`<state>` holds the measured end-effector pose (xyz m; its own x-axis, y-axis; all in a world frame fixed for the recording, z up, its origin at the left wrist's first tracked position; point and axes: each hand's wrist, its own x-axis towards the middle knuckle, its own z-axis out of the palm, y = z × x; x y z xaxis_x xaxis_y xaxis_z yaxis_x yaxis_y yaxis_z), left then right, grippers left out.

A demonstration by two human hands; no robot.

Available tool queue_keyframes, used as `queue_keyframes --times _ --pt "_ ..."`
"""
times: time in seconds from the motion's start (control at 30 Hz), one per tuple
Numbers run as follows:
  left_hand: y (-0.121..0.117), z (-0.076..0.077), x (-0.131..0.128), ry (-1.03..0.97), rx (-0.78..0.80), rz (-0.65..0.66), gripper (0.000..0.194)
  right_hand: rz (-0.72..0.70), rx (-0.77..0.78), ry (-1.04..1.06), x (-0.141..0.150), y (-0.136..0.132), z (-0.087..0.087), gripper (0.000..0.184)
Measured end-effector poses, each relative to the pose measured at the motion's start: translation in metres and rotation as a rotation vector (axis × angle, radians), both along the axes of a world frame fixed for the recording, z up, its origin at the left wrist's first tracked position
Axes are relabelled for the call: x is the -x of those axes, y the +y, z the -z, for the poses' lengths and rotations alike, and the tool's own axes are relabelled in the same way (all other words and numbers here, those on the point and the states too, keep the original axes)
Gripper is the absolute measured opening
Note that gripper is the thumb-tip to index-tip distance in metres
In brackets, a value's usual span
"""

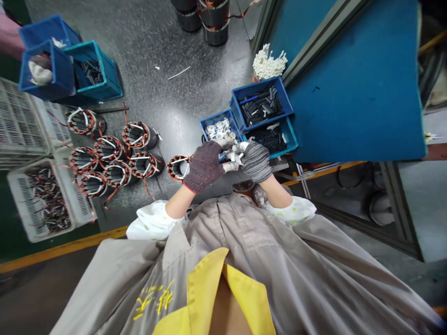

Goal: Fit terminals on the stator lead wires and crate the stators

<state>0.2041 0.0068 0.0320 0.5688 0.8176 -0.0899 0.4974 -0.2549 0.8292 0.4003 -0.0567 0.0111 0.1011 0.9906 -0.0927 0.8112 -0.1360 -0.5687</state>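
My left hand [204,166], in a dark maroon knit glove, and my right hand [256,161], in a grey striped knit glove, meet at the middle of the view. Between their fingertips is a small white piece [232,158], partly hidden by the gloves; I cannot tell exactly what it is. Just left of my left hand stands a copper-wound motor stator [179,167] with white lacing, close to the glove. A blue bin of white pieces [220,128] sits just beyond my hands, and black sleeves fill a blue bin [261,104] beside it.
Several wound stators [108,160] stand on the speckled grey floor [164,51] at left, beside white plastic crates [33,200]. Blue and teal bins [94,72] stand at upper left near a co-worker's arm [9,37]. A blue-topped bench [352,83] fills the right.
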Motion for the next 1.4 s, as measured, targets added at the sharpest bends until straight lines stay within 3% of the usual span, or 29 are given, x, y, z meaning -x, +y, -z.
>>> queue_keyframes --times 0.07,0.13,0.2,0.37,0.5,0.63,0.77,0.9,1.03,1.13,1.27,1.4 --pt "-0.002 -0.003 -0.003 0.018 -0.010 -0.015 0.043 -0.033 0.035 -0.075 0.002 0.001 -0.008 0.024" --pt "0.001 0.001 -0.005 -0.084 0.128 -0.093 0.033 -0.048 0.049 -0.118 0.003 0.001 -0.012 0.032" --pt "0.006 0.010 -0.007 -0.252 0.325 -0.219 0.035 -0.046 0.024 -0.130 0.004 0.001 -0.012 0.036" --pt "0.024 0.030 -0.006 -0.554 0.719 -0.558 0.043 0.021 -0.058 -0.035 -0.005 -0.003 0.005 0.031" --pt "0.035 0.032 0.002 -0.550 0.946 -0.586 0.036 0.150 -0.032 0.011 -0.029 -0.015 0.024 0.019" --pt "0.041 0.034 0.003 -0.550 0.944 -0.476 0.040 0.302 -0.034 0.103 -0.050 -0.033 0.040 0.025" --pt "0.045 0.040 -0.005 -0.487 0.842 -0.494 0.050 0.436 -0.053 0.325 -0.049 -0.040 0.044 0.023" --pt "0.046 0.047 -0.009 -0.444 0.766 -0.492 0.063 0.475 -0.037 0.653 -0.022 -0.010 0.036 0.020" --pt "0.041 0.047 -0.005 -0.417 0.710 -0.462 0.066 0.297 -0.005 0.872 0.011 0.042 0.032 0.024" --pt "0.036 0.039 -0.001 -0.448 0.733 -0.452 0.061 0.184 0.048 0.754 0.023 0.067 0.039 0.021" --pt "0.031 0.026 0.008 -0.572 0.836 -0.492 0.053 0.290 0.026 0.527 0.020 0.079 0.052 0.022" --pt "0.029 0.028 0.024 -0.665 0.914 -0.461 0.047 0.305 0.070 0.671 0.015 0.079 0.051 0.026"
